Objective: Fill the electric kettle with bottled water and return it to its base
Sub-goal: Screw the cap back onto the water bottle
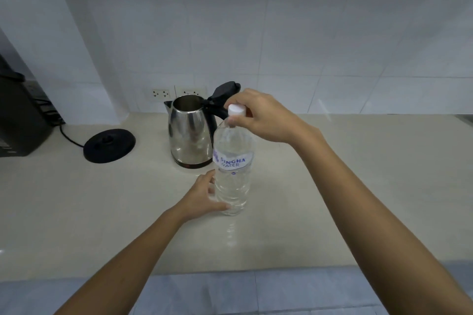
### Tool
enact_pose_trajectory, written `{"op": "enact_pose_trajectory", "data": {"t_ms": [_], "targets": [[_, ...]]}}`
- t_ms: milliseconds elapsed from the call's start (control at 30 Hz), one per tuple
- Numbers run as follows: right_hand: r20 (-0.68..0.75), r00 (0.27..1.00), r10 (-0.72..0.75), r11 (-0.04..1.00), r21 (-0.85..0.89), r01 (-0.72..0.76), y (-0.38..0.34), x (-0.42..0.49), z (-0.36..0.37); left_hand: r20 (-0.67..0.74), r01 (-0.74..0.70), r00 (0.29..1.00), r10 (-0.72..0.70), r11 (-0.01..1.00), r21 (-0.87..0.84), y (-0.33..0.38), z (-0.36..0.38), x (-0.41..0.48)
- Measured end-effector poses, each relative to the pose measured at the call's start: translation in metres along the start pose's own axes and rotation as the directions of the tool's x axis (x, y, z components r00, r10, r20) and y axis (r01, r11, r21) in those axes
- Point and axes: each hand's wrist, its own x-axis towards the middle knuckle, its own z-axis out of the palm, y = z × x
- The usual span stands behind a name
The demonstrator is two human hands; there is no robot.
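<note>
A clear water bottle (233,174) with a white and blue label stands upright on the counter. My left hand (204,193) grips its lower part. My right hand (263,116) holds the white cap (236,110) at the bottle's top with its fingertips. Just behind the bottle stands the steel kettle (190,133), off its base, with its black lid (225,93) flipped open. The round black base (109,145) lies on the counter to the kettle's left, with a cord running left from it.
A black appliance (20,120) stands at the far left against the wall. Wall sockets (161,94) sit behind the kettle. The beige counter (358,186) ends at a front edge near me, with a tiled floor below.
</note>
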Motion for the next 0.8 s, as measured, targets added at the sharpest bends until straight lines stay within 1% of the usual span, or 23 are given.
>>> {"op": "enact_pose_trajectory", "data": {"t_ms": [100, 167, 233, 300, 400, 467, 533, 667, 800], "targets": [[-0.060, 0.997, 0.045, 0.990, 0.138, -0.036, 0.008, -0.005, 0.000, -0.017, -0.027, 0.999, 0.027, 0.999, -0.028, 0.002, 0.006, 0.008], [-0.098, 0.991, 0.095, 0.979, 0.191, -0.075, 0.011, -0.008, 0.009, -0.018, -0.051, 0.999, 0.050, 0.998, -0.046, 0.003, 0.012, 0.011], [-0.084, 0.980, 0.180, 0.954, 0.259, -0.153, 0.013, -0.009, 0.020, -0.024, -0.082, 0.996, 0.081, 0.996, -0.028, 0.003, 0.013, 0.013], [-0.058, 0.969, 0.240, 0.902, 0.383, -0.201, 0.015, -0.009, 0.031, -0.044, -0.102, 0.994, 0.102, 0.995, -0.009, 0.000, 0.011, 0.016], [-0.150, 0.949, 0.278, 0.812, 0.564, -0.149, 0.016, -0.009, 0.038, -0.086, -0.102, 0.991, 0.100, 0.995, -0.017, 0.003, 0.011, 0.017], [-0.192, 0.933, 0.303, 0.765, 0.634, -0.118, 0.018, -0.009, 0.037, -0.106, -0.103, 0.989, 0.100, 0.994, -0.020, 0.006, 0.010, 0.020], [-0.195, 0.929, 0.313, 0.743, 0.660, -0.112, 0.023, -0.009, 0.032, -0.108, -0.116, 0.988, 0.114, 0.993, -0.012, 0.010, 0.013, 0.027], [-0.192, 0.927, 0.322, 0.755, 0.643, -0.129, 0.040, 0.002, 0.019, -0.144, -0.151, 0.977, 0.156, 0.988, 0.044, 0.026, 0.022, 0.045], [-0.230, 0.910, 0.345, 0.749, 0.651, -0.119, 0.066, 0.018, -0.004, -0.173, -0.169, 0.970, 0.170, 0.985, 0.020, 0.055, 0.032, 0.074]]}}
